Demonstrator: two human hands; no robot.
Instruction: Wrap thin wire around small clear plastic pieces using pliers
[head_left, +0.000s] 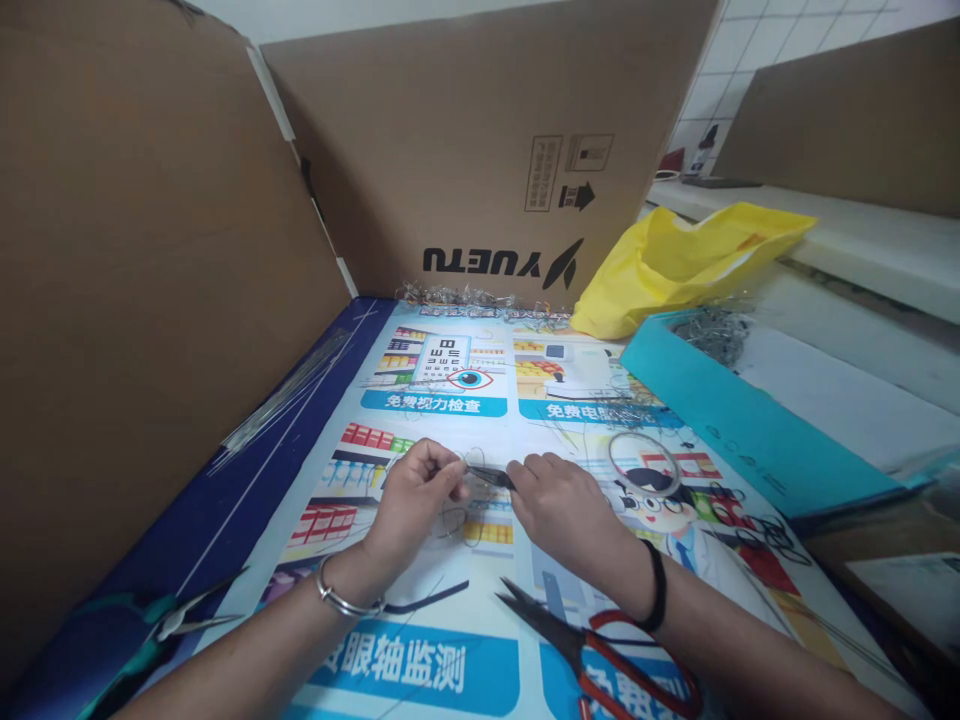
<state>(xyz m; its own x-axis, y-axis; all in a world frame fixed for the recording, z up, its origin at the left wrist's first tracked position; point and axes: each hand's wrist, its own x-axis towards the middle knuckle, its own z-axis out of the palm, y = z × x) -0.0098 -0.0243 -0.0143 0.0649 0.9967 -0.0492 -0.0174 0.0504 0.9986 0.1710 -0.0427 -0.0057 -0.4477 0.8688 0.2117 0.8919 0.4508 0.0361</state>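
Note:
My right hand (551, 500) is closed around the handles of dark needle-nose pliers (491, 475), whose jaws point left. At the jaw tips, my left hand (429, 480) pinches a piece of thin wire (454, 520); loops of it hang below the fingers, and its full shape is too fine to follow. Beneath my right forearm lie red-handled scissors (577, 640) with dark blades pointing up and left. Green-handled pliers (169, 625) rest with jaws apart at the lower left, beside my left forearm.
A printed sheet (480, 440) covers the table. Straight wires (285, 390) lie on its left, a wire coil (643, 463) on its right. Tangled wire pieces (465, 296) line the back by a cardboard wall (420, 150). A yellow bag (667, 270) and turquoise box (750, 430) stand right.

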